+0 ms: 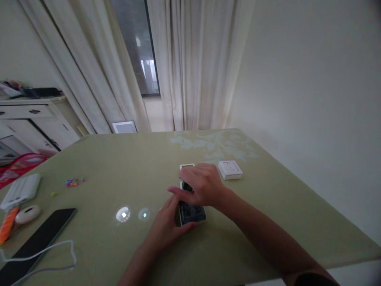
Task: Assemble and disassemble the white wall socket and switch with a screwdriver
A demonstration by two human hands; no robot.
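Note:
My left hand (168, 224) holds a small rectangular device (190, 213) on the table, thumb along its near edge and fingers at its left side. The device has a white rim and a dark, uneven face; it looks like the back of a wall socket or switch panel. Over its far part, my right hand (202, 184) is closed round a dark object with a green part (186, 186), mostly hidden by the fingers. Just beyond that hand, a white-framed piece (187, 166) shows in part. To the right lies a white wall socket (230, 170), face up.
A pale green table (119, 159) spreads out around my hands. At left lie a black tablet-like slab (44, 234), a white cable (73, 254), a round white item (27, 214), an orange-handled tool (8, 225), a white case (21, 191) and small colourful bits (72, 182).

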